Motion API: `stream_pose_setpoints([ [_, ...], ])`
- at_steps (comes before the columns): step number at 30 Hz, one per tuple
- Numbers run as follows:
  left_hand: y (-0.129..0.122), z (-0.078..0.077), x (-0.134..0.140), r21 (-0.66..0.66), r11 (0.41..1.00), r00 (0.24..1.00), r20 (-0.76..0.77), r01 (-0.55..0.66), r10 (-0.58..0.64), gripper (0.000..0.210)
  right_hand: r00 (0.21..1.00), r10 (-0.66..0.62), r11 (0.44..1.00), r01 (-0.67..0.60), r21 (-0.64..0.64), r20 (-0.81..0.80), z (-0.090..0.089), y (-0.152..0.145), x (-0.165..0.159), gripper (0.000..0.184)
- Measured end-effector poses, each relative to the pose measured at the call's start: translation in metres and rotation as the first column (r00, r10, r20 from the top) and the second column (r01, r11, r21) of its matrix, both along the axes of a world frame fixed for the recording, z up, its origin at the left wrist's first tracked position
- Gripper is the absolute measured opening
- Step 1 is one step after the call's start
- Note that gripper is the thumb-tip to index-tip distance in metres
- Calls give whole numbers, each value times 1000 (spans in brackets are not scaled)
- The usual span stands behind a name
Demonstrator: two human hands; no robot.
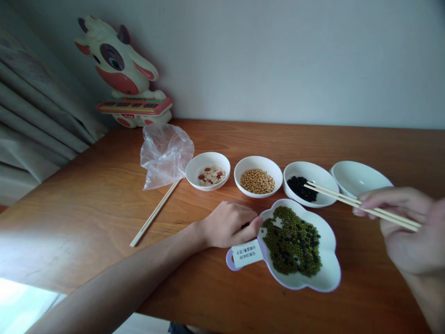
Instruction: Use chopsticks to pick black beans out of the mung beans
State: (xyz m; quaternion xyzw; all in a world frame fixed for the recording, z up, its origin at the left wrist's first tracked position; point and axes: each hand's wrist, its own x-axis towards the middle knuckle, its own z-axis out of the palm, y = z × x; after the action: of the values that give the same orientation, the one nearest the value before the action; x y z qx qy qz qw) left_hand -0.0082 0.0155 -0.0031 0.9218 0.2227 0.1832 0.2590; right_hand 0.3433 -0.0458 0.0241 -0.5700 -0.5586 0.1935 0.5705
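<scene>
My right hand (403, 222) is closed round a pair of wooden chopsticks (363, 204). Their tips are at a white bowl of black beans (301, 187); I cannot make out a bean between them. With its fingers curled, my left hand (232, 225) grips the left rim of a flower-shaped plate (328, 232), its thumb on the edge. Green beans (288, 248) mixed with black ones cover much of this plate. From the plate's left side sticks out a purple handle (231, 260) bearing a white label (247, 253).
Behind the plate stand a bowl of yellow soybeans (257, 181), a bowl of nut or seed pieces (212, 176) and another white bowl (361, 178). Farther left lie spare chopsticks (156, 211) and a clear plastic bag (167, 153). A cow toy keyboard (135, 107) leans by the wall.
</scene>
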Motion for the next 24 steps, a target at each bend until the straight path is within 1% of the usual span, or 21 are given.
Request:
stream_pose_setpoints([
  [1, 0, 0, 0, -2, 1000, 1000, 2, 4, -4, 46, 1000, 5, 999, -6, -41, -27, 3, 2, -1, 79],
  [2, 0, 0, 0, -4, 1000, 1000, 3, 8, -8, 46, 998, 7, 999, -10, -39, -62, 6, 3, -4, 78],
  [3, 1, 0, -1, -5, 1000, 1000, 4, 11, -11, 46, 994, 38, 998, -42, -36, -99, 10, 2, -8, 75],
  [5, 1, 0, -1, -5, 1000, 1000, 2, 18, -18, 47, 979, 156, 984, -165, -66, -129, 17, -3, -14, 73],
  [6, 1, 0, -1, -5, 1000, 1000, -1, 22, -22, 47, 966, 230, 966, -242, -95, -119, 19, -7, -16, 74],
  [8, 1, 1, 0, -3, 1000, 1000, -7, 26, -26, 47, 926, 368, 909, -377, -180, -78, 20, -15, -20, 78],
  [10, 1, 2, 1, -6, 1000, 1000, -8, 29, -29, 47, 883, 467, 845, -463, -267, -49, 17, -20, -24, 80],
  [12, 0, 2, 1, -15, 999, 1000, -4, 30, -30, 47, 844, 534, 789, -516, -334, -43, 12, -23, -29, 78],
  [14, 0, 2, 1, -30, 999, 1000, -1, 27, -27, 47, 824, 565, 756, -538, -372, -43, 8, -25, -36, 76],
  [18, 0, 1, 1, -50, 998, 1000, 4, 28, -28, 47, 823, 567, 756, -529, -386, -16, 11, -26, -46, 75],
  [24, 0, 0, 1, -57, 998, 999, 16, 28, -27, 44, 796, 605, 728, -545, -416, 16, 14, -25, -49, 77],
])
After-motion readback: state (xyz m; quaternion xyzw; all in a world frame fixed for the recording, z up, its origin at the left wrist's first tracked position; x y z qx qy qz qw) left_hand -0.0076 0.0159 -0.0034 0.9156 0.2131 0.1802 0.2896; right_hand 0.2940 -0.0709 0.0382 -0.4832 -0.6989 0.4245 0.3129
